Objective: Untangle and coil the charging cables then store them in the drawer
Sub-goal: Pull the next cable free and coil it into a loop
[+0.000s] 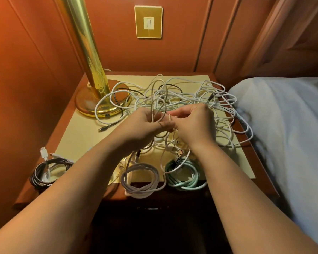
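While both hands (141, 125) (195, 123) pinch tangled cables (173, 96), the nightstand (66, 125) seemingly abuts paneling (26, 70).

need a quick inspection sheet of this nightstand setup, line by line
surface: wooden nightstand with a cream mat laid on top
job's things: three coiled cables along the near edge: dark coil, white coil, mint coil; drawer not clearly seen
clutter: brass lamp stands at the back left, its base under some loops
grip: left hand and right hand both pinch strands above the middle of the mat
cables: loose tangle of mostly white cables plus a dark one, spread across the back and right of the mat
surroundings: wood-panelled wall with a brass switch plate; bed on the right
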### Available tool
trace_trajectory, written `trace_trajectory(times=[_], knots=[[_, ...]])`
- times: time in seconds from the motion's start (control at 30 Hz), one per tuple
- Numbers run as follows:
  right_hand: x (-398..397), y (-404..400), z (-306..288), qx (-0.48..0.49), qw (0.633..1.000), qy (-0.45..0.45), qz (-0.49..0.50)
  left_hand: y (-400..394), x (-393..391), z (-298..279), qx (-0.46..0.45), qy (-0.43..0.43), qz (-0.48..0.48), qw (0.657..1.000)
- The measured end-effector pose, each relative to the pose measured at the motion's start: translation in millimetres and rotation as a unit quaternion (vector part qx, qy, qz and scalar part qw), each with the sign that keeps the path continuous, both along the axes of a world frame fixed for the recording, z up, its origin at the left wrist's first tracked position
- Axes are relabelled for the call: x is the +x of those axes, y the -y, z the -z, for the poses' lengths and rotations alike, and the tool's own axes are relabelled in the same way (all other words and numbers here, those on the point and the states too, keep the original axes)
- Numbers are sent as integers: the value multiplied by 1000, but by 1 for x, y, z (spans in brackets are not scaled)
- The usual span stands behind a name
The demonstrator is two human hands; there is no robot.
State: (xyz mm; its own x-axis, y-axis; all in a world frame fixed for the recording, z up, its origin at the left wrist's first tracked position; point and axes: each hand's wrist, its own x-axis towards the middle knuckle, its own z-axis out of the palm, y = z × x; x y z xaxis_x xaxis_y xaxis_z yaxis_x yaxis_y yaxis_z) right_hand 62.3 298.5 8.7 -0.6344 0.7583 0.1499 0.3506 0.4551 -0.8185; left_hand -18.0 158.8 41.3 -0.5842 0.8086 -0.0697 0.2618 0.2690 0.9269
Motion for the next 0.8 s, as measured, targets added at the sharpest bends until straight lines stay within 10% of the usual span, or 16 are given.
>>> trace_trajectory(times=[0.37, 0.63, 0.8], knots=[[-1, -2, -1, -6, 999, 50, 3, 15, 2, -29, 270, 159, 50, 948], [-3, 0, 2, 12, 999, 38, 16, 12, -5, -3, 121, -198, -98, 968], [-3, 1, 4, 21, 1000, 19, 6, -3, -16, 13, 57, -196, -166, 965]])
